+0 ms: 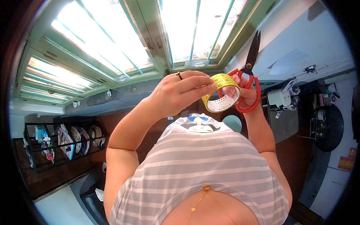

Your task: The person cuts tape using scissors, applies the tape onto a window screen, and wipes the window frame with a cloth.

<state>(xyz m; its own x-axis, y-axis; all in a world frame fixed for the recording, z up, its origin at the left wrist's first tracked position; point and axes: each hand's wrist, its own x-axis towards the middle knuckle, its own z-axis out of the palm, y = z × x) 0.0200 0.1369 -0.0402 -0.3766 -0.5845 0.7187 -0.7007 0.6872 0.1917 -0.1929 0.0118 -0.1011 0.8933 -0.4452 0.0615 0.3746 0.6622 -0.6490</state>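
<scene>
We see glossy, plastic-looking film on the tape roll [225, 80], its core [221, 105] smooth printed paper; the scissors [247, 69] pair dark metal blades [253, 52] with shiny plastic handles [257, 98]. Our shirt [202, 161] looks like smooth, matt cloth.

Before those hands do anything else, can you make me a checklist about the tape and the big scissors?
1. Yellow patterned tape roll held up: ok, it is off any surface, at the right hand, whose fingers show in its opening.
2. Left hand at the roll: ok, its fingertips are at the roll's near-left edge.
3. Red-handled scissors held: ok, also at the right hand.
4. Black blades aimed away from fingers: ok, they point up toward the window side.
5. Blades lined up with the tape: not ok, they point away from it.
6. Loose tape end lifted: cannot tell.
</scene>
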